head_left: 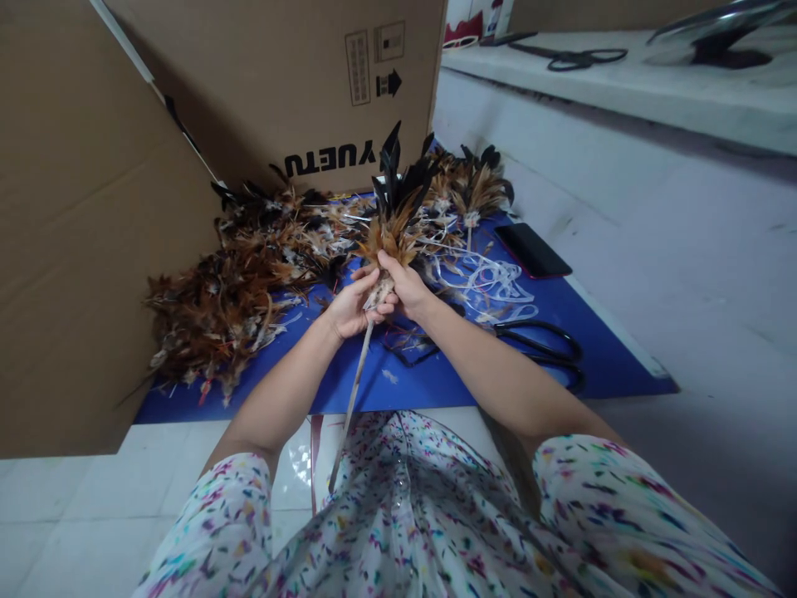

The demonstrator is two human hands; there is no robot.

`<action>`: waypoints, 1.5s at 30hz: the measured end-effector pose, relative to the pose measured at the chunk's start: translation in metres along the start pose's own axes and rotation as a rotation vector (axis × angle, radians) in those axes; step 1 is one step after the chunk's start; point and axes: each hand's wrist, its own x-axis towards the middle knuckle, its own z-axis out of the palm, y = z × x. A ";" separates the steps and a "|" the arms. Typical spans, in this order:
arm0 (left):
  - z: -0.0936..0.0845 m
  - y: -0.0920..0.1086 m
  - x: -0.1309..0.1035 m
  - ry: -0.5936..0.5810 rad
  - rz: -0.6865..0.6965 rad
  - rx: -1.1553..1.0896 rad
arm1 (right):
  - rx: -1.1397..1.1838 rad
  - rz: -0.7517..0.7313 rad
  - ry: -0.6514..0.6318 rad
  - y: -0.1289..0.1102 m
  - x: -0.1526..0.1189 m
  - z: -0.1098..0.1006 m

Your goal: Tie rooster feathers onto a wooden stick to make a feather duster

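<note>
A bundle of brown and black feathers [395, 212] on a thin stick [354, 394] is held up over the blue table. My left hand [354, 307] has its fingers wrapped round the pale base of the bundle. My right hand [402, 282] grips the same base from the other side, its thumb pressed against the lower feathers. The stick hangs down from my hands past the table's front edge. A big heap of loose brown feathers [215, 303] lies to the left, and another feather bundle [478, 187] rests behind to the right.
Cardboard [249, 75] stands at the back and left. On the blue table [598, 357] are tangled white strips [491, 282], a dark phone [534, 249] and black-handled scissors [548, 345]. More scissors [582, 58] lie on a ledge [685, 83] at upper right.
</note>
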 end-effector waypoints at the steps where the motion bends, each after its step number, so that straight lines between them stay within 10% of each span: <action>1: -0.001 0.000 0.000 0.000 -0.015 -0.004 | -0.001 0.002 -0.010 0.001 0.001 0.000; 13: -0.008 0.002 -0.003 -0.039 -0.005 0.089 | -0.009 0.017 -0.179 0.006 0.008 -0.007; 21: -0.011 0.014 -0.012 -0.012 0.127 0.078 | -0.051 -0.099 0.017 -0.010 0.011 -0.007; 26: -0.019 0.032 -0.021 0.098 0.263 0.004 | -0.152 -0.178 0.356 -0.050 0.011 -0.033; 33: -0.032 0.041 -0.020 0.213 0.366 -0.036 | -0.839 -0.213 0.476 -0.045 0.040 -0.062; 37: -0.034 0.041 -0.017 0.274 0.374 -0.050 | -1.462 -0.155 0.371 -0.034 0.061 -0.064; 45: -0.036 0.039 -0.013 0.325 0.343 -0.076 | -1.929 -0.215 -0.002 -0.021 0.081 -0.061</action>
